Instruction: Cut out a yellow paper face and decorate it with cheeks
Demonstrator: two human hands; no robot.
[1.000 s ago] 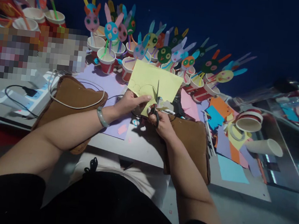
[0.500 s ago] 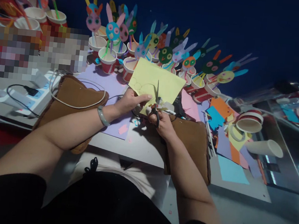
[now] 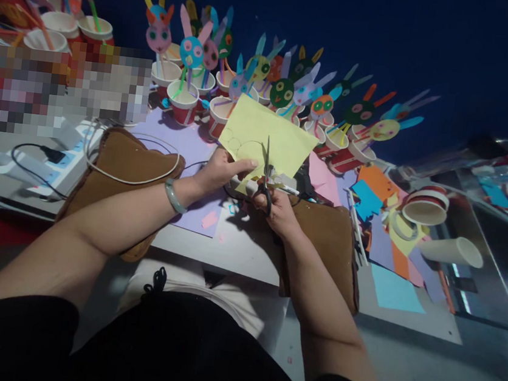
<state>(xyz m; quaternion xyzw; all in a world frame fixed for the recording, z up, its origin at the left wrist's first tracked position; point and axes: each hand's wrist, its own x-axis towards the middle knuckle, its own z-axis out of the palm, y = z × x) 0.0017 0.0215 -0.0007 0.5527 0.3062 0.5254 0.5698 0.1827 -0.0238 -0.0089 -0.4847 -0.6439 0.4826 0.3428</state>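
1. Paper (image 3: 267,136), a yellow sheet, is the landmark: it is held tilted up above the worktop (image 3: 224,245), just in front of the row of paper cups (image 3: 182,101) with rabbit faces on sticks.
2. Left hand (image 3: 220,171) pinches the sheet's lower left edge, thumb on top, beside the pencilled curves drawn there.
3. Right hand (image 3: 274,208) sits below the sheet's lower edge, fingers closed through the handles of the scissors (image 3: 265,176), whose blades point up into the paper.
4. Cutting well here likely means turning the sheet with the left hand, keeping the scissors steady and following the drawn line with short snips.
5. Keeping the pinching thumb clear of the blades seems wise, as it lies near them.
6. Right of the sheet, coloured scraps (image 3: 385,242) lie spread; two brown cushions (image 3: 121,166) flank it underneath both forearms.
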